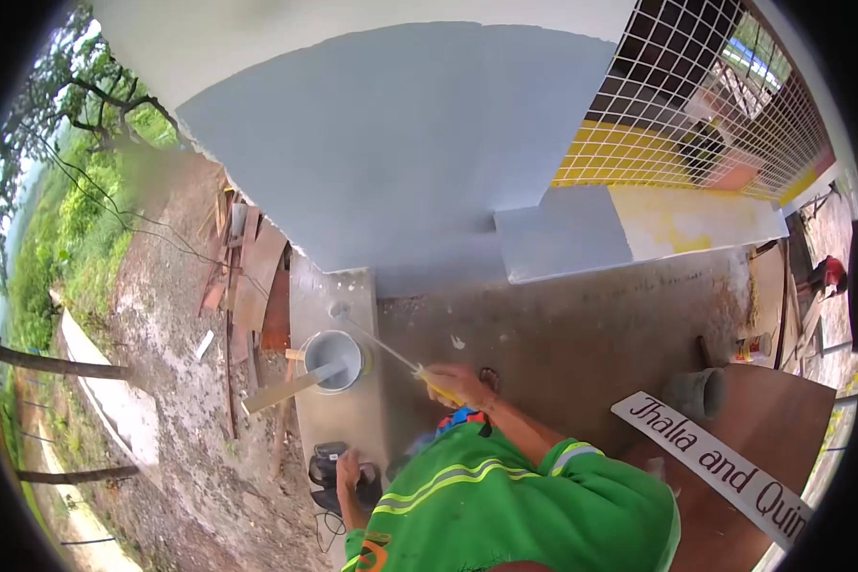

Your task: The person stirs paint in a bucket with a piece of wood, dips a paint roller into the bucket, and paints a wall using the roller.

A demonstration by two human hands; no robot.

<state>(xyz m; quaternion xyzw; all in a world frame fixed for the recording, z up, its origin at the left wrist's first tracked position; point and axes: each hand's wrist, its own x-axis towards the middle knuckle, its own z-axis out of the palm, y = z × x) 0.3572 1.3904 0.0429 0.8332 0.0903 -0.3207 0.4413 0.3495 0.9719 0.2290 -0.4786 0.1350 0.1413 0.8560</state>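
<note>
My right hand [456,384] is closed around the yellow handle of a paint roller [383,343]. Its long thin rod reaches left to a small greyish end over the concrete ledge. Just below that end stands a bucket [338,355] of grey paint, with a flat wooden stick [296,388] leaning out over its rim. My left hand [349,471] is lower, at a black object [326,465] with a thin cord beside it; whether the fingers grip it I cannot tell. In front of me rises a wall [372,153] coated grey, with a pale band above.
White wire mesh [677,86] fills the opening at upper right. A lettered white board [715,467] and a dark bucket [696,393] lie to my right, near a can [753,347]. Boards [257,272] lean at left beside rough ground. Another person [829,275] is at far right.
</note>
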